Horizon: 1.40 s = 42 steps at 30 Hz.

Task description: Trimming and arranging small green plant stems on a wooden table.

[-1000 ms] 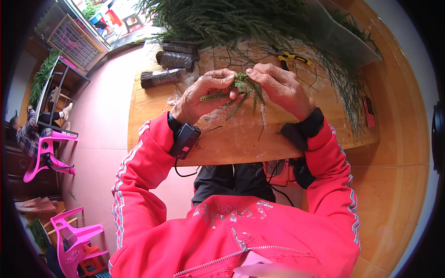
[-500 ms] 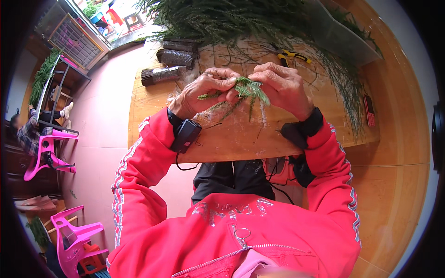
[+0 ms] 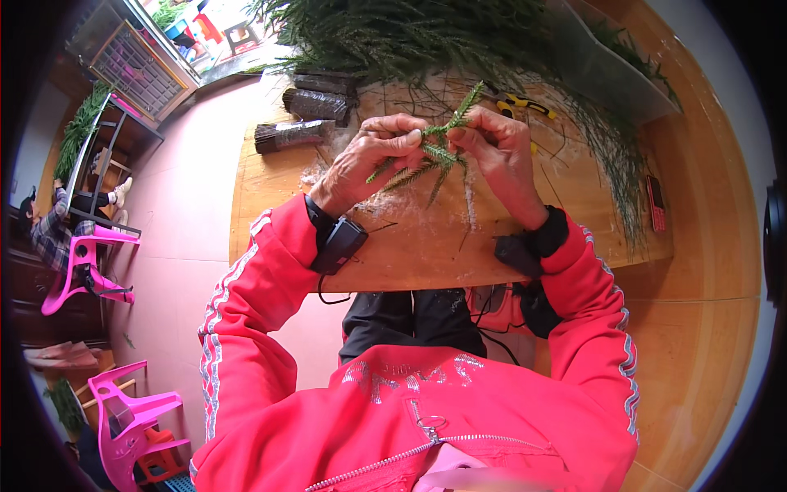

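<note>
Above the wooden table (image 3: 426,254), both my hands pinch one green artificial pine sprig (image 3: 441,152) with several needled tips. My left hand (image 3: 369,156) grips it at the joint, thumb against fingers. On the other side, my right hand (image 3: 502,156) has thumb and fingers closed on a part of the same sprig. One tip points up and away between the hands, while others hang down below the fingers. The exact spot where the fingertips meet the stem is partly hidden.
Bundles of dark wire stems (image 3: 295,134) lie at the table's left. A big heap of green branches (image 3: 410,41) fills the far side, beside a clear plastic bin (image 3: 615,70). Yellow-black pliers (image 3: 525,105) and a red phone (image 3: 656,202) lie right. A person (image 3: 53,225) sits far left.
One tip of the sprig now stands upward between my hands, where it earlier drooped. My right hand has turned, and its fingers have shifted along the sprig.
</note>
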Motion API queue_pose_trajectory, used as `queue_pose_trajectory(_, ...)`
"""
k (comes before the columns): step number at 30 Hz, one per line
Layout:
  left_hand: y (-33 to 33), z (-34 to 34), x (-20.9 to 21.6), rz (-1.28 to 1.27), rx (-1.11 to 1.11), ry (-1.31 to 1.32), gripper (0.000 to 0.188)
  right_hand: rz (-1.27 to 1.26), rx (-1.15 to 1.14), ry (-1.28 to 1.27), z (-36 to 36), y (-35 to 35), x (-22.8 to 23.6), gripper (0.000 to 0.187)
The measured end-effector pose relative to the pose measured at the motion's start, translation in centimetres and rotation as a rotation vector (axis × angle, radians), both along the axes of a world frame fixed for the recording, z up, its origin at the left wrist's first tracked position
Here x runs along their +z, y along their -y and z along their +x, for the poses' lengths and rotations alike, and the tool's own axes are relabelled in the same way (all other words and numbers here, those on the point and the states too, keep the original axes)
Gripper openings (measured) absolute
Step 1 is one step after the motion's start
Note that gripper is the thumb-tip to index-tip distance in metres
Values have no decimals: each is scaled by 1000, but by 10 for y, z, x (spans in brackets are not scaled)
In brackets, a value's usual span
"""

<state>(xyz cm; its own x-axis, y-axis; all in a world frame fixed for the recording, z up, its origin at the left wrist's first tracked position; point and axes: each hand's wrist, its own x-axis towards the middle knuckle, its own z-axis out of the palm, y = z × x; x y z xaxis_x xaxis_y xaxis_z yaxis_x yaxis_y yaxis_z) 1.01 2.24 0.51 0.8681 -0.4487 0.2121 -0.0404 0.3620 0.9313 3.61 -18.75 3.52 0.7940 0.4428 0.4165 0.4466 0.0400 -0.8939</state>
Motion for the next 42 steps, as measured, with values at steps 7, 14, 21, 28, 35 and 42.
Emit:
queue_pose_trajectory(7, 14, -1, 2, 83, 245, 157, 18, 107, 100, -329, 5, 3, 3, 12)
queue_pose_trajectory(14, 11, 7, 10, 280, 282, 208, 15, 312, 255, -767, 18, 7, -10, 11)
queue_pose_trajectory(21, 11, 8, 3, 239, 308, 225, 16, 346, 76, -801, 12, 7, -17, 16)
queue_pose_trajectory(28, 10, 8, 9, -88, 58, -83, 18, 1, 89, -338, 5, 4, 14, 23)
queue_pose_trajectory(35, 5, 8, 11, 59, 126, -32, 17, 65, 118, -426, 7, 3, 12, 22)
queue_pose_trajectory(42, 11, 11, 4, -6, 249, -51, 16, 272, 242, -685, 16, 4, -7, 16)
